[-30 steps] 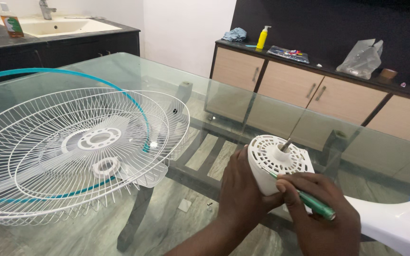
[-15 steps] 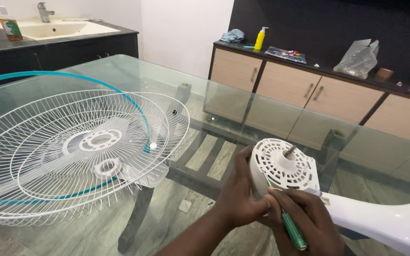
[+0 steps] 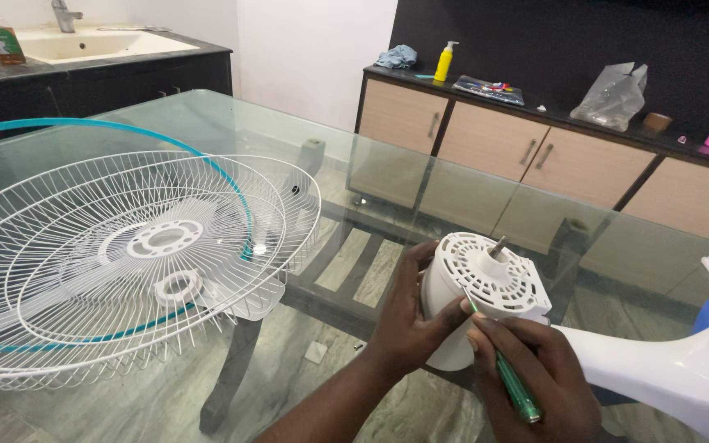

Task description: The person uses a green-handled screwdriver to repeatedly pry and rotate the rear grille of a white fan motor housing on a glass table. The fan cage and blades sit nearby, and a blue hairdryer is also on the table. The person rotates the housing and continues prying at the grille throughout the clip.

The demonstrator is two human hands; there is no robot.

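I had my left hand (image 3: 408, 328) wrapped around the white fan motor (image 3: 478, 295), steadying it at the near edge of the glass table (image 3: 305, 139). My right hand (image 3: 535, 381) gripped a green screwdriver (image 3: 509, 379), its tip on the motor's slotted front face, beside the shaft. I judged this the screw-working step; next called for keeping the tip seated squarely while turning. The wire fan guards (image 3: 116, 262) lay well apart, to the left.

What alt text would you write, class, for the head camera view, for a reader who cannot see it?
A person's left hand steadies a white fan motor housing on a glass table while the right hand holds a green-handled screwdriver with its tip at the housing's slotted face. Two white wire fan guards lie on the table to the left.
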